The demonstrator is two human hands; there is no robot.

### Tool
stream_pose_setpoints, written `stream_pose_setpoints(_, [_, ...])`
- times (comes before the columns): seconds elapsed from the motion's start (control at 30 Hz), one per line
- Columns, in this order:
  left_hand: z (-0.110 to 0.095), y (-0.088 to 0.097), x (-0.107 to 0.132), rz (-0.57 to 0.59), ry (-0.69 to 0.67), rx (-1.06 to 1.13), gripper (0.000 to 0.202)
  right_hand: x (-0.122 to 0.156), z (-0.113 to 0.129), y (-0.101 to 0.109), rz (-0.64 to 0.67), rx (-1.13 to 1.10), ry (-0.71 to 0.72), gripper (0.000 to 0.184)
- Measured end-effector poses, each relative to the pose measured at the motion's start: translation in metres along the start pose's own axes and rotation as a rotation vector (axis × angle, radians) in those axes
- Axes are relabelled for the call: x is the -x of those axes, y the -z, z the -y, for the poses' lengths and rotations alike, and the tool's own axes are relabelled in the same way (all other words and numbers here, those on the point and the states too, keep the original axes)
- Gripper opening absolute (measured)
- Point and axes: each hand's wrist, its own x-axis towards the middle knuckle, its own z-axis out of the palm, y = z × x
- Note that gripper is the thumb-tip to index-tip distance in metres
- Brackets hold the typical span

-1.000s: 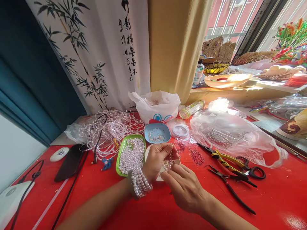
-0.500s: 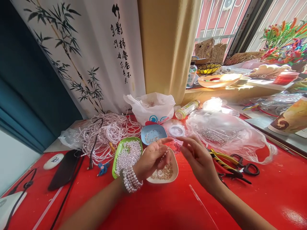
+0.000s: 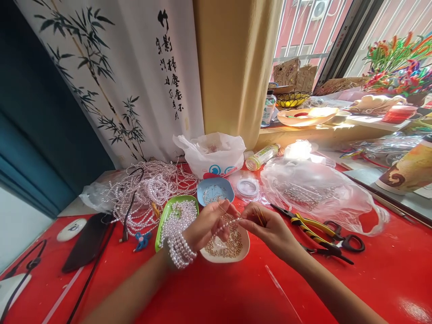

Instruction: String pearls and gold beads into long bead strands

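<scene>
Over the cream dish of gold and clear beads, my left hand is closed around a short string of small pearly beads. A thin strand, wire or thread, shows at its fingertips. My right hand pinches the right end of that bead string between thumb and forefinger. Several rows of pearl bracelet circle my left wrist. Just left of the hands lies a green tray of white pearls. Behind them is a blue dish with small metal pieces.
Pliers with yellow-black handles and black scissors lie at right. Plastic bags stand behind, beside a spool. Pearl strands, a phone and cables occupy the left. A clear strip lies in front on the red table.
My right hand has moved slightly left and down, and its fingers now pinch the bead string's end. The beads are stretched between both hands. The view has shifted slightly.
</scene>
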Motion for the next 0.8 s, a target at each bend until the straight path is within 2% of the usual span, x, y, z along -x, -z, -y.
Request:
stream_pose_setpoints(0.13, [-0.007,0.005,0.0,0.035,0.048,-0.05,0.029,-0.002,-0.006,0.001,0.038,-0.012,-0.072,0.019])
stream_pose_setpoints(0.3, [-0.008,0.007,0.0,0.048,0.123,-0.149,0.018,-0.003,-0.012,0.003,0.04,0.025,-0.069,0.017])
stream_pose_setpoints(0.57, [-0.005,0.012,-0.004,0.083,0.166,-0.178,0.022,-0.005,-0.01,0.01,-0.046,0.324,0.021,0.015])
stream_pose_setpoints(0.8, [-0.003,0.014,-0.007,0.061,0.176,-0.201,0.024,-0.004,-0.007,0.012,-0.089,0.525,0.077,0.013])
